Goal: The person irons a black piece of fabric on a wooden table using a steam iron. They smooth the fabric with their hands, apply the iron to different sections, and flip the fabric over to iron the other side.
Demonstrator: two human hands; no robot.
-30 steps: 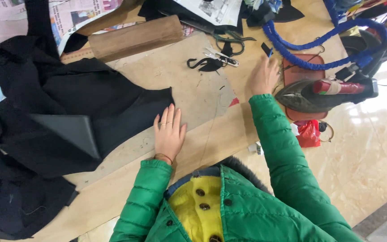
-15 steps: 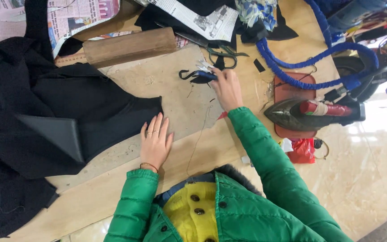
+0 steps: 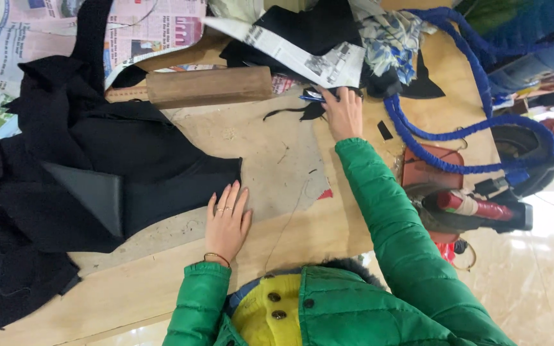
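Head view: the right hand (image 3: 343, 114) has travelled across the desk (image 3: 161, 288). A second ago it lay by the iron (image 3: 476, 208) near the desk's right edge, and half a second ago it was over the black-handled scissors (image 3: 315, 102). Now it lies far out towards the desk's far edge, with those scissors under its fingertips. So the reach looks complete, with the scissors at the point of being gathered. Their dark handles show just left of the fingers, partly under a strip of newspaper (image 3: 302, 54). The right fingers lie close together and curl down onto the scissors, but whether they have truly closed on them cannot be told.

The left hand (image 3: 227, 221) has kept its place, flat on the desk with fingers slightly spread. Its fingertips touch the edge of the black cloth (image 3: 129, 166), which covers the desk's left half. A wooden block (image 3: 209, 86) lies beyond the cloth, and a blue hose (image 3: 444, 154) loops along the right side.
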